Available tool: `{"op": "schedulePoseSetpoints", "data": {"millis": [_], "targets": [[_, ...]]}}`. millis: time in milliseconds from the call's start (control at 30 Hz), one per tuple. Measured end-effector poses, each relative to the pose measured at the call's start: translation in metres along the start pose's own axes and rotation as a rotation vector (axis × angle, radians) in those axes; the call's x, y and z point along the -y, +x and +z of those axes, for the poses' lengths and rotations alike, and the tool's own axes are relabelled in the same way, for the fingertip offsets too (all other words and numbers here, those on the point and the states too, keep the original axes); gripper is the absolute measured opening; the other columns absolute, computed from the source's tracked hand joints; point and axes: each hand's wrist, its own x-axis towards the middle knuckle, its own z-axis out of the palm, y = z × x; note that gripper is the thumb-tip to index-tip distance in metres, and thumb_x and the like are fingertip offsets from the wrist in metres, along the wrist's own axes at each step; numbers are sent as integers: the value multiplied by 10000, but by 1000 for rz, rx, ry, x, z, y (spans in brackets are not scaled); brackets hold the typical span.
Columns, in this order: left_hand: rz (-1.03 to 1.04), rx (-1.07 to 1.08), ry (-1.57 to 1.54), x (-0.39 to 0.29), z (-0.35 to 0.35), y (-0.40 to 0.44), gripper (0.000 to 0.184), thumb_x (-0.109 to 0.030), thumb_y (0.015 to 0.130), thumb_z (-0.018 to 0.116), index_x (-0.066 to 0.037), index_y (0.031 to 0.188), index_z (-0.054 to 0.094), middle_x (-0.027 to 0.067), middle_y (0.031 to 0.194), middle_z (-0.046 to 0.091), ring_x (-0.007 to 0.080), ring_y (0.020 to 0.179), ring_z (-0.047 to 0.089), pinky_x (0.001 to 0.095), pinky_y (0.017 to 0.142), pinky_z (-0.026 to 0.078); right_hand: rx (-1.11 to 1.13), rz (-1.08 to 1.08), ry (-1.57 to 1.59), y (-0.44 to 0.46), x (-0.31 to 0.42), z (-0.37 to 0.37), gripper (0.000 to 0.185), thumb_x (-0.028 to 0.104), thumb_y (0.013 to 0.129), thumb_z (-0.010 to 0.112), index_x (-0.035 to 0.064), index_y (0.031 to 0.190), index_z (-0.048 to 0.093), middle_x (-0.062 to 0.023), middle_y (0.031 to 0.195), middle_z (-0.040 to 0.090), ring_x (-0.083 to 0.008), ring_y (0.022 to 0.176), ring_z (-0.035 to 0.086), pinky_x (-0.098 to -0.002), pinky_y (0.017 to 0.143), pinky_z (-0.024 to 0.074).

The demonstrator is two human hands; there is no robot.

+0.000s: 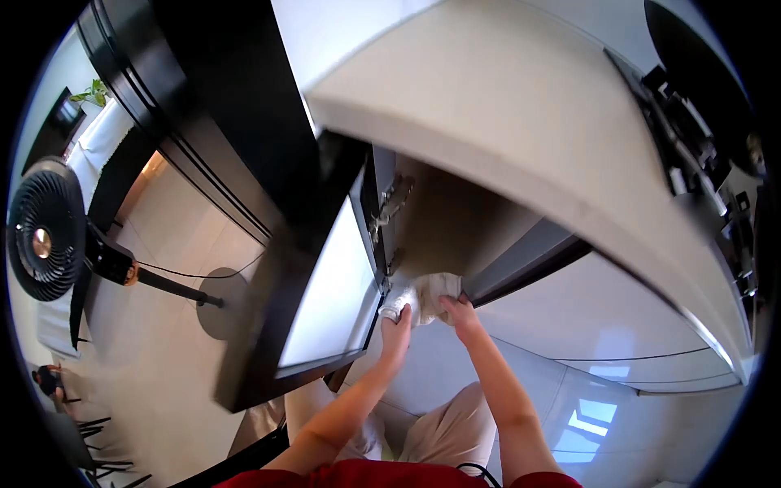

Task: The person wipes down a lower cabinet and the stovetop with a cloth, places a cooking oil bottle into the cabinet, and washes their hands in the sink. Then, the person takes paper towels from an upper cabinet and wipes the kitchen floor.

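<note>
A pale cloth (439, 288) is being gripped by the left hand (395, 320) and right hand (460, 314), both curled closed, before the cabinet (446, 215) (door (327, 294) already open). What remains is not being shown.

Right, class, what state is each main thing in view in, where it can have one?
Cloth: bunched, held in both hands
Left hand: closed on the cloth
Right hand: closed on the cloth
Cabinet door: open
Fan: standing on its round base; running or not, cannot tell
</note>
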Motion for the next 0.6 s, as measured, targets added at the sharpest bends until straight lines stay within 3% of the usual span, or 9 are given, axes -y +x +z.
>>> {"op": "schedulePoseSetpoints", "data": {"millis": [133, 200, 333, 400, 433, 500, 533, 600], "targets": [[-168, -17, -74, 61, -4, 42, 306, -152, 878, 567, 50, 1104, 533, 98, 978, 601, 147, 840, 575, 290, 695, 466, -74, -49, -30, 61, -56, -4, 413, 101, 782, 606, 32, 1175, 502, -60, 1040, 584, -146, 973, 534, -308, 826, 440], [-78, 13, -168, 90, 0, 64, 325, -136, 862, 590, 39, 1128, 524, 107, 1027, 599, 165, 879, 584, 288, 738, 472, -158, -341, -402, 89, -61, -1, 503, 115, 782, 581, -8, 1237, 404, -153, 1077, 584, -304, 994, 566, -378, 844, 440], [-91, 99, -503, 111, 14, 95, 389, -156, 851, 617, 8, 1180, 491, 106, 1141, 564, 190, 980, 573, 298, 824, 464, -417, -334, -653, 92, 1, 26, 536, 131, 780, 575, 2, 1265, 388, -210, 1162, 536, -405, 1044, 522, -428, 882, 416], [-514, 177, -482, 140, 10, 114, 438, -215, 856, 616, -44, 1221, 444, 78, 1171, 529, 214, 1119, 492, 409, 922, 431, -634, -602, -898, 93, 9, 30, 544, 170, 793, 580, 45, 1289, 395, -221, 1282, 445, -411, 1157, 441, -431, 954, 377], [-512, 189, -144, 155, 10, 112, 528, -270, 840, 629, -73, 1279, 414, 87, 1247, 498, 240, 1194, 435, 445, 963, 385, -637, -600, -903, 96, 4, 28, 544, 170, 793, 580, 45, 1289, 395, -221, 1282, 445, -411, 1157, 441, -431, 954, 377], [-528, 222, 14, 176, 1, 104, 553, -265, 835, 631, -73, 1299, 398, 94, 1259, 487, 247, 1192, 436, 443, 964, 383, -515, -657, -1327, 104, -13, 27, 571, 202, 800, 591, 78, 1316, 379, -210, 1336, 388, -378, 1244, 359, -443, 1029, 304], [-537, 253, 175, 178, -2, 99, 580, -260, 831, 633, -74, 1319, 382, 101, 1272, 476, 253, 1191, 436, 440, 966, 380, -514, -659, -1329, 113, -30, 26, 571, 202, 800, 591, 78, 1316, 379, -210, 1336, 388, -378, 1244, 359, -443, 1029, 304], [-215, 251, 270, 151, -8, 68, 511, -184, 851, 597, -34, 1296, 397, 111, 1285, 462, 241, 1166, 456, 389, 945, 404, -371, -640, -1442, 133, -72, 20, 607, 221, 805, 586, 103, 1349, 344, -198, 1362, 353, -369, 1290, 293, -470, 1070, 235]]}}
